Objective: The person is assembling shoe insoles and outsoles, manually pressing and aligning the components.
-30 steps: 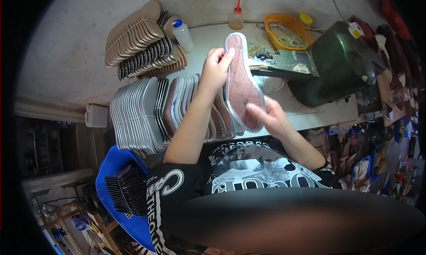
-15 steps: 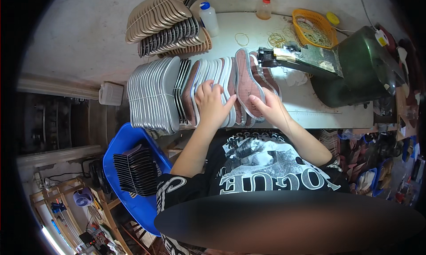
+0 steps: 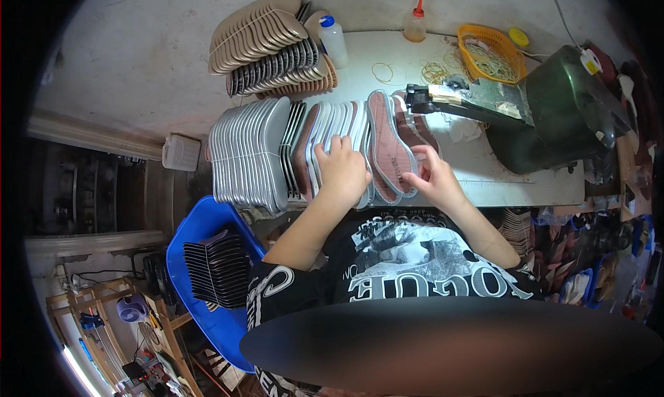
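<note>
A row of flat shoe insoles (image 3: 325, 131) stands on edge across the white table (image 3: 498, 179). My left hand (image 3: 342, 172) lies on top of the row with its fingers spread over the insole edges. My right hand (image 3: 432, 179) pinches the near end of a reddish-brown insole with a pale rim (image 3: 389, 144), which lies slanted against the right end of the row. A bundle of grey-white insoles (image 3: 245, 151) sits at the row's left end.
A green machine (image 3: 560, 110) takes up the table's right side. A yellow basket (image 3: 487, 51), rubber bands (image 3: 436, 70), a glue bottle (image 3: 415, 23) and a white bottle (image 3: 333, 41) stand at the back. Stacked soles (image 3: 266, 41) lie far left. A blue bin of dark soles (image 3: 214, 265) is below left.
The reddish insole was held up in both hands; it has come down onto the row. My left hand let go of it and now rests on the row.
</note>
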Available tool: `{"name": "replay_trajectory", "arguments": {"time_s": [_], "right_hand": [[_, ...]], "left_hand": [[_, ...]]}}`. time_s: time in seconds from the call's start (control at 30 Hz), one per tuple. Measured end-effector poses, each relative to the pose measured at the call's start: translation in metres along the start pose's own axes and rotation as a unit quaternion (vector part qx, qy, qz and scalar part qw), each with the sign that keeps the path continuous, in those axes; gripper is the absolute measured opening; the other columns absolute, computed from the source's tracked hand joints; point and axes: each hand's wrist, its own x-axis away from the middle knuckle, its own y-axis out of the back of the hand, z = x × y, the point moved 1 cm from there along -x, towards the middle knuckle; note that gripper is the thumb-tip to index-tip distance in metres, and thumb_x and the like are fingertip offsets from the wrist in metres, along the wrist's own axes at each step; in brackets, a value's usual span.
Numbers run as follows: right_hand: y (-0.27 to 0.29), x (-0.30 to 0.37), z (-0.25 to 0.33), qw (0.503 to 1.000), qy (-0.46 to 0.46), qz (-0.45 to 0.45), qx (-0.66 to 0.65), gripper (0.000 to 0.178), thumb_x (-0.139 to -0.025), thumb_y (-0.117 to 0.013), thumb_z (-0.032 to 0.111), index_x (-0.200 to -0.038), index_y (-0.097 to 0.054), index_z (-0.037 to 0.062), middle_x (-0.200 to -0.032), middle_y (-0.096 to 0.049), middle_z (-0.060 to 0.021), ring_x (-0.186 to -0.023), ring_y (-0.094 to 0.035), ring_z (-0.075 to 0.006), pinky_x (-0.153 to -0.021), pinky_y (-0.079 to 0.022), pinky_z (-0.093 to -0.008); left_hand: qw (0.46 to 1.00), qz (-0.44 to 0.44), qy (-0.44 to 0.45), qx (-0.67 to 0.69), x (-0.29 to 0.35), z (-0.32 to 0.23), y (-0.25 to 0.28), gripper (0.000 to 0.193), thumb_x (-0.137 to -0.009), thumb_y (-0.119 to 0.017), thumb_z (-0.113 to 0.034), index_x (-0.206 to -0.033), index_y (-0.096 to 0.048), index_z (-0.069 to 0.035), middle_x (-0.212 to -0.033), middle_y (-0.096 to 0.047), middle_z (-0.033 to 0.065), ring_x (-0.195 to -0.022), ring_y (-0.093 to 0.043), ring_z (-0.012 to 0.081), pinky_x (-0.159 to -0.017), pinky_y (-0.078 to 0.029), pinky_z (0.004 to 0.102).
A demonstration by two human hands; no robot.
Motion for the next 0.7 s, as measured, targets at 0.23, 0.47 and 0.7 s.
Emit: {"name": "replay_trajectory", "arguments": {"time_s": [0.23,0.47,0.7], "right_hand": [[-0.008,0.003,-0.009,0.999,0.0,0.028,0.037,0.051,-0.083,-0.07,0.023,-0.122,-0.045,0.0014,-0.061,-0.054,-0.0091,-0.054,-0.054,-0.0208,-0.051,-0.041,-0.0327],[0.006,0.005,0.025,0.998,0.059,0.018,0.014,0.045,-0.089,-0.061,0.036,-0.118,-0.055,0.0017,-0.082,-0.06,-0.0102,-0.075,-0.058,-0.0169,-0.068,-0.046,-0.0313],[0.005,0.0,0.035,0.884,-0.023,0.155,-0.44,0.043,-0.095,-0.055,0.028,-0.129,-0.05,0.0003,-0.115,-0.061,-0.0071,-0.105,-0.057,-0.0116,-0.091,-0.044,-0.0278]], "left_hand": [[0.95,-0.154,0.028,0.27,-0.01,0.024,-0.009,0.013,-0.068,-0.063,-0.015,-0.061,-0.06,-0.005,-0.095,-0.054,0.0077,-0.099,-0.046,0.027,-0.085,-0.035,0.0432],[0.835,-0.341,-0.007,0.432,0.025,-0.009,0.025,0.01,-0.077,-0.056,-0.008,-0.074,-0.051,-0.001,-0.097,-0.047,0.0138,-0.091,-0.044,0.0261,-0.084,-0.034,0.0375],[0.799,-0.329,-0.28,0.419,0.041,-0.066,0.01,0.013,-0.068,-0.066,-0.008,-0.07,-0.054,-0.007,-0.089,-0.054,0.0098,-0.087,-0.049,0.0277,-0.081,-0.036,0.0392]]}}
